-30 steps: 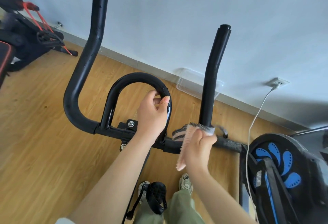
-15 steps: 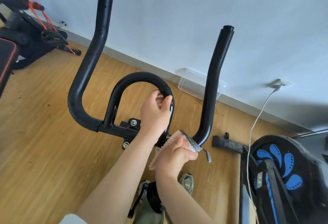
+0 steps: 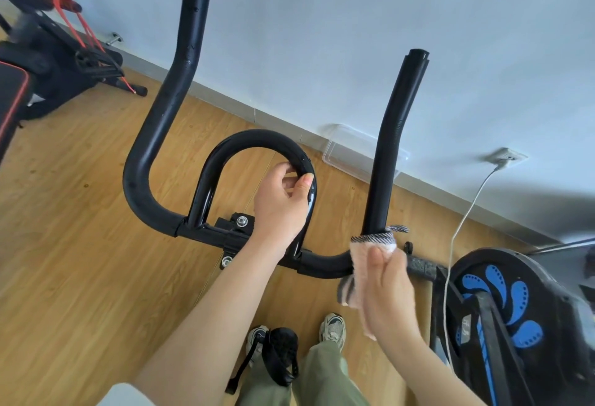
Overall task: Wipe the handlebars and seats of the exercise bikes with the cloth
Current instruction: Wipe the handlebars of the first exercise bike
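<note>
A black exercise bike handlebar (image 3: 151, 161) fills the middle of the view, with two upright horns and an inner loop (image 3: 254, 141). My left hand (image 3: 281, 206) grips the right side of that loop. My right hand (image 3: 388, 289) holds a pink cloth (image 3: 362, 264) with a dark woven edge, wrapped around the bend at the base of the right horn (image 3: 391, 148). The bike's seat is not in view.
A second bike's black and blue flywheel cover (image 3: 508, 309) stands at the lower right, with a white cable (image 3: 463, 228) running to a wall socket (image 3: 505, 157). A black and red exercise machine (image 3: 42, 57) sits at the far left. A clear plastic lid (image 3: 354, 151) leans on the skirting.
My right hand with the cloth slid left along the bar toward the loop, then back right to the base of the right horn. My left hand kept its grip on the loop.
</note>
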